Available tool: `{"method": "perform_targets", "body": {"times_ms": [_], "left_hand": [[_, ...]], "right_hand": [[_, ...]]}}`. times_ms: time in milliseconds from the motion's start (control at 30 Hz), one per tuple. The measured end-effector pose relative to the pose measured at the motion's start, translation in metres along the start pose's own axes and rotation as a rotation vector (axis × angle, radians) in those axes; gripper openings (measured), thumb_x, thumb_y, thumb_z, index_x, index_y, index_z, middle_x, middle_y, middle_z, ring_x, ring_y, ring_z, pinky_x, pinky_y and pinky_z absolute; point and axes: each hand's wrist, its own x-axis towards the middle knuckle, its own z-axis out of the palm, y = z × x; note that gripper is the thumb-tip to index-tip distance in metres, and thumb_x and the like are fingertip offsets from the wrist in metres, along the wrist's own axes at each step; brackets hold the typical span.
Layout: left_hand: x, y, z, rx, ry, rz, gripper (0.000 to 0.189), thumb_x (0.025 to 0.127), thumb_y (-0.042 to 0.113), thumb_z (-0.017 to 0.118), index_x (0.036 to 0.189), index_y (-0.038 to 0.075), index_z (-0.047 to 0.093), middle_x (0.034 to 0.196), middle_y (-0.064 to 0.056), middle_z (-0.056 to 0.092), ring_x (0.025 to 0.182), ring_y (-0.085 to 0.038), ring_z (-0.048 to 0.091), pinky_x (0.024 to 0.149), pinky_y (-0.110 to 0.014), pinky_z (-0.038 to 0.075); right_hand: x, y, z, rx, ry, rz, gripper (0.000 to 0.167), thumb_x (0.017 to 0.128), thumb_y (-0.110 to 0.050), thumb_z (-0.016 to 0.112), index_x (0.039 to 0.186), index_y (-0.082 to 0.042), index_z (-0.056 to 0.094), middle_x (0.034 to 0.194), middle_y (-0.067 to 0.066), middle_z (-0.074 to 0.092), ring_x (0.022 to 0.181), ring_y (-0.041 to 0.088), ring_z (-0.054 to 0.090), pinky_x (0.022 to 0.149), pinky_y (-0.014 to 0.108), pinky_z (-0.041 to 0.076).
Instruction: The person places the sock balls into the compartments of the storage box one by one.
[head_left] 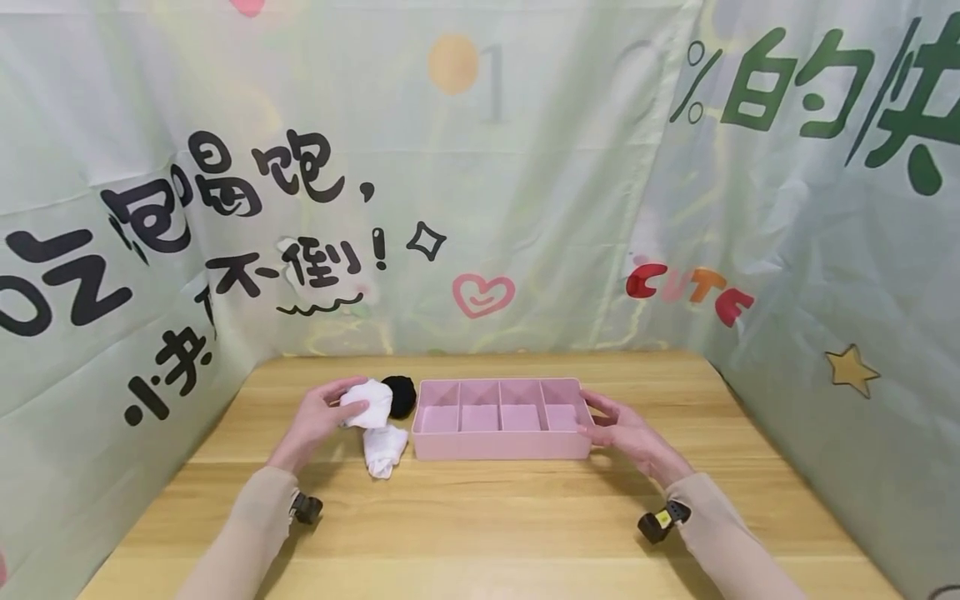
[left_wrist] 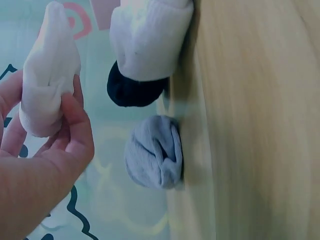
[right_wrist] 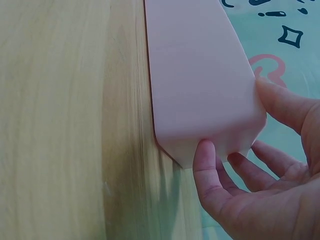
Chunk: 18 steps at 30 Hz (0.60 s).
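Observation:
My left hand (head_left: 317,418) pinches a white rolled sock (left_wrist: 50,82) between thumb and fingers, raised above the table at the left of the pink box. Another white sock (head_left: 385,450) lies on the wood beside the box's left end. Behind it sits a black balled sock (head_left: 401,398). A grey balled sock (left_wrist: 154,152) shows in the left wrist view and is hidden in the head view. At the other end, my right hand (head_left: 630,437) grips the pink divided box (head_left: 502,447), thumb at its rim and fingertips against the end wall (right_wrist: 220,145).
The box stands lengthwise across the wooden table (head_left: 480,525), its several compartments showing bare floors. Printed cloth (head_left: 555,208) hangs along the table's back and both sides. Small black cameras (head_left: 307,507) are strapped to both wrists.

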Motion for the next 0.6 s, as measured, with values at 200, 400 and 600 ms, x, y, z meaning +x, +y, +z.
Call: {"method": "perform_targets", "body": {"times_ms": [200,400,600], "left_hand": [[0.010,0.002,0.012,-0.052,0.011,0.041,0.056,0.083,0.018,0.079,0.135,0.007,0.058,0.134,-0.019,0.059,0.098,-0.006,0.061,0.079,-0.020,0.054],[0.015,0.004,0.025,-0.077,0.002,0.080,0.055,0.085,0.014,0.076,0.136,0.005,0.057,0.134,-0.020,0.058,0.097,-0.006,0.060,0.079,-0.018,0.053],[0.018,0.009,0.038,-0.125,-0.010,0.058,0.053,0.085,0.013,0.076,0.135,0.007,0.059,0.138,-0.017,0.056,0.100,-0.009,0.060,0.081,-0.020,0.053]], "right_hand": [[-0.001,0.000,-0.002,-0.001,-0.008,-0.012,0.082,0.090,-0.006,0.067,0.156,-0.003,0.018,0.160,0.025,0.018,0.138,0.047,0.036,0.096,0.038,0.051],[-0.001,0.001,-0.002,-0.005,-0.005,-0.008,0.081,0.090,-0.005,0.067,0.156,-0.002,0.019,0.160,0.025,0.019,0.138,0.047,0.036,0.095,0.038,0.051],[-0.001,0.000,-0.001,-0.015,-0.001,-0.007,0.079,0.091,-0.003,0.064,0.156,-0.003,0.019,0.161,0.024,0.018,0.139,0.047,0.034,0.095,0.038,0.051]]}}
